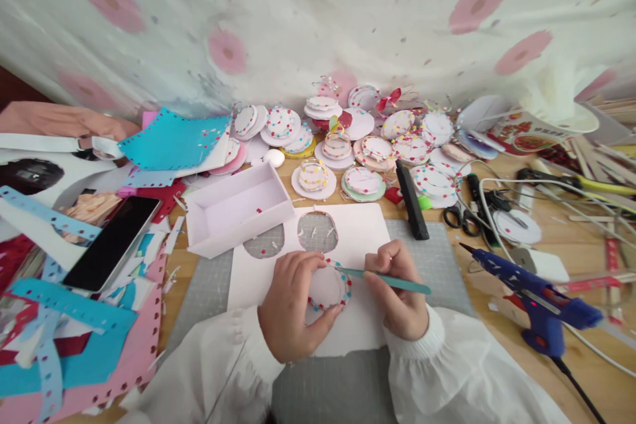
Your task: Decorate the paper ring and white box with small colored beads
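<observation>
At the middle of the white paper sheet (365,235), my left hand (295,308) curves around a round white paper disc (326,286) edged with red and blue beads. Its thumb presses the disc's near edge and its fingertips the far left edge. My right hand (400,291) is closed around slim teal tweezers (402,283), whose tip reaches the beaded rim at the upper right. Two round holes are cut in the sheet, which lies on a grey cutting mat (442,265). The right hand's lower fingers are curled in.
A white open box (238,205) stands behind my left hand. Several bead-edged paper discs (313,175) crowd the back. To the right are a blue glue gun (536,298), scissors (462,218) and a black bar-shaped object (412,202). A phone (113,243) lies among coloured paper scraps at left.
</observation>
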{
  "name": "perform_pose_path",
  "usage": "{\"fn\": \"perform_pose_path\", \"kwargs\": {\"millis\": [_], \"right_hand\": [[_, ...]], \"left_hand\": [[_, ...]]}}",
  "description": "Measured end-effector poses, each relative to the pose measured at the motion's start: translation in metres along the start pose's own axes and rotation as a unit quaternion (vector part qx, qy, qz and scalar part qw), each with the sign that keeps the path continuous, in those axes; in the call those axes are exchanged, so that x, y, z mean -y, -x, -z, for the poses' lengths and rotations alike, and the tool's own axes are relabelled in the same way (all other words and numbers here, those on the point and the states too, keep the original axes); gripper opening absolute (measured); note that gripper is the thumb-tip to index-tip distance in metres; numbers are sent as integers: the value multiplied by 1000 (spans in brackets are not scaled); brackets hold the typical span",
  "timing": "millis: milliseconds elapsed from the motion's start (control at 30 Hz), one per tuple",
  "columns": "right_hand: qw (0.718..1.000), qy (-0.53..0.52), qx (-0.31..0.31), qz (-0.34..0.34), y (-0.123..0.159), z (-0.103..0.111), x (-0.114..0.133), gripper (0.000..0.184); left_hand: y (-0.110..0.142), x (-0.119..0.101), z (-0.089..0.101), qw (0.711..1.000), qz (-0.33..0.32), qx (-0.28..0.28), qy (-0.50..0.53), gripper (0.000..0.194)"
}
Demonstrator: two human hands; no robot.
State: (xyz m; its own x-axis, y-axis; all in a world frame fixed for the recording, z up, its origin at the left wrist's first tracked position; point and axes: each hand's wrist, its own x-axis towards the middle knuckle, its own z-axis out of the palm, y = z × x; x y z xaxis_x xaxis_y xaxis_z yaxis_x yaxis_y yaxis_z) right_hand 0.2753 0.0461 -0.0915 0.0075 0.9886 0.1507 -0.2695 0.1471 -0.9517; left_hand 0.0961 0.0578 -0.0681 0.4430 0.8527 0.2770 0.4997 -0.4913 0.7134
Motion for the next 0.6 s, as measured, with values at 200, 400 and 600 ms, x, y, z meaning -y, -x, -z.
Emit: {"fn": "perform_pose_path", "kwargs": {"millis": [200,400,600], "right_hand": [[999,-39,-28,-8,-2,0,0,15],[1000,4,5,-5,2,1,1,13],[1000,-13,-16,-17,0,-2,-1,14]], "left_hand": [[0,2,0,1000,-3,11,-3,47],[0,1,0,1000,2,9,-4,46],[1,2,0,1000,3,11,-2,48]]}}
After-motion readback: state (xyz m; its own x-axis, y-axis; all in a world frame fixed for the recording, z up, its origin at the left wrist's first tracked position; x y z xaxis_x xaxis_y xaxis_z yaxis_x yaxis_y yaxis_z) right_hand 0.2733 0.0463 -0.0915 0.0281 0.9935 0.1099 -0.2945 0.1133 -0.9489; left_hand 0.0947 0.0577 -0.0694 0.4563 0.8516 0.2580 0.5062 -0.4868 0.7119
